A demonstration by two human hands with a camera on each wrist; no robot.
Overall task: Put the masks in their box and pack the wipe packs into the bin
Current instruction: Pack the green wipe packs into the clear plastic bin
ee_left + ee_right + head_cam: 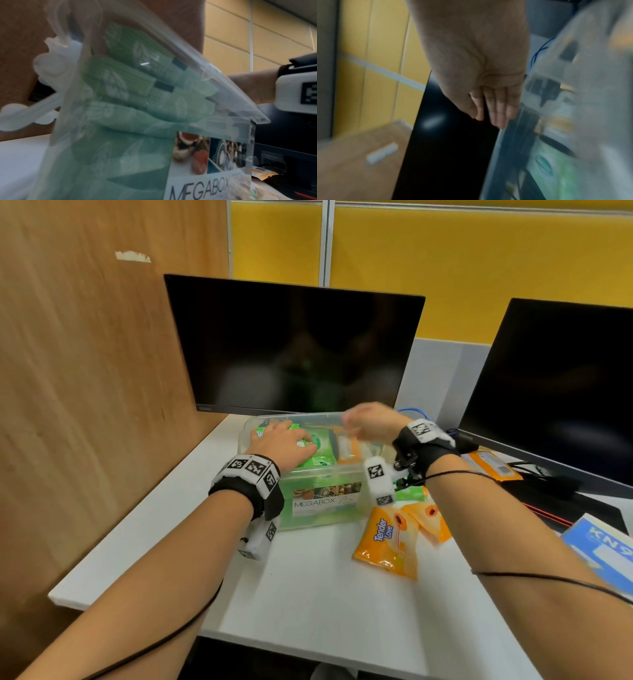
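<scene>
A clear plastic bin point(323, 474) labelled MEGABOX stands mid-table. Inside lie green wipe packs point(320, 455) and an orange pack point(347, 448). My left hand point(291, 441) presses flat on the green packs inside the bin. Seen through the bin wall point(214, 142) in the left wrist view, the green packs point(120, 83) are stacked. My right hand point(368, 419) hovers over the bin's right side, blurred. Its fingers point(498, 108) are straight, together and hold nothing. Two orange wipe packs point(387, 542) and a green one point(411, 494) lie on the table before the bin. A blue mask box point(603, 546) sits far right.
A dark monitor point(294, 347) stands right behind the bin and a second monitor point(555, 385) at the right. Another orange pack point(489, 463) and cables lie under the right monitor. A wooden partition point(85, 371) closes the left side.
</scene>
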